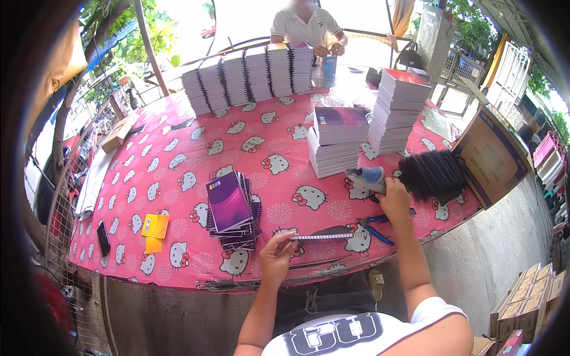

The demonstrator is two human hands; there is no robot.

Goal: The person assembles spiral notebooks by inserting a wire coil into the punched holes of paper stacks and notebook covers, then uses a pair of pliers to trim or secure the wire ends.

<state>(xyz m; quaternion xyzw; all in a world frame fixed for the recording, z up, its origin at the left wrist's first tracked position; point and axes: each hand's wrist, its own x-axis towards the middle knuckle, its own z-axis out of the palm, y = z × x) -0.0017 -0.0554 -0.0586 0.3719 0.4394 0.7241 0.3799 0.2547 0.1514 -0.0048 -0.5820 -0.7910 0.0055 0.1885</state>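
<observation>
You work at open-air notebook-binding stall beside street. Evidence: table under pink cartoon-cat cloth (178,154), rows of spiral-bound notebooks (249,77), stacks of unbound pages (395,110), pile of black binding coils (430,173), cardboard boxes (525,299), trees (130,29), bare concrete ground (493,249).

Table under pink cartoon-cat cloth (178,172), notebook stacks (233,209), black binding coils (432,173), blue pliers (374,228), yellow pads (155,226), phone (103,238)

glossy paper notebooks (228,200) lie on a printed, smooth plastic tablecloth (178,160).
</observation>
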